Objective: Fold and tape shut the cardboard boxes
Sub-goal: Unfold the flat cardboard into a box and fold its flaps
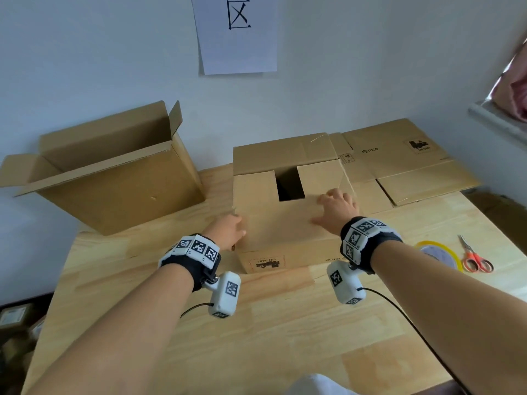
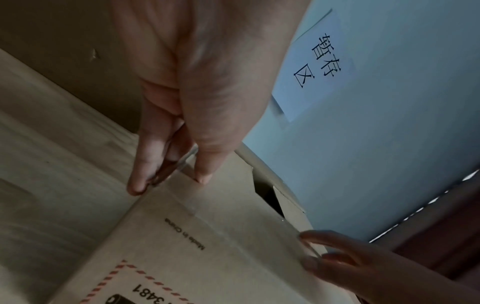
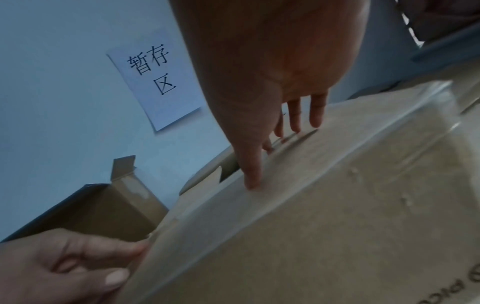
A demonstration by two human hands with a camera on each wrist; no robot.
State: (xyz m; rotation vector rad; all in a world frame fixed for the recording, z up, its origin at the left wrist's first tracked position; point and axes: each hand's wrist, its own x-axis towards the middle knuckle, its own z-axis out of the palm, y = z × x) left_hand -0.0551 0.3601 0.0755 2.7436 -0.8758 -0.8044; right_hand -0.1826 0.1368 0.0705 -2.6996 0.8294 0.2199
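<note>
A brown cardboard box (image 1: 273, 232) stands mid-table with its near flap folded flat, its far flap (image 1: 282, 156) tilted up, and a dark gap (image 1: 291, 185) between the two side flaps. Clear tape runs across the near flap (image 3: 298, 179). My left hand (image 1: 238, 226) grips the box's top left edge, thumb (image 2: 205, 176) on top and fingers (image 2: 140, 181) down the side. My right hand (image 1: 336, 201) lies flat on the near flap, with straight fingers (image 3: 293, 121) pressing the cardboard near the right side flap.
An open empty box (image 1: 114, 178) stands at the left rear. Flattened boxes (image 1: 405, 161) lie at the back right. A roll of clear tape (image 1: 439, 252) and orange-handled scissors (image 1: 474, 259) lie right of my right wrist. A wall with a paper sign (image 1: 236, 32) is behind.
</note>
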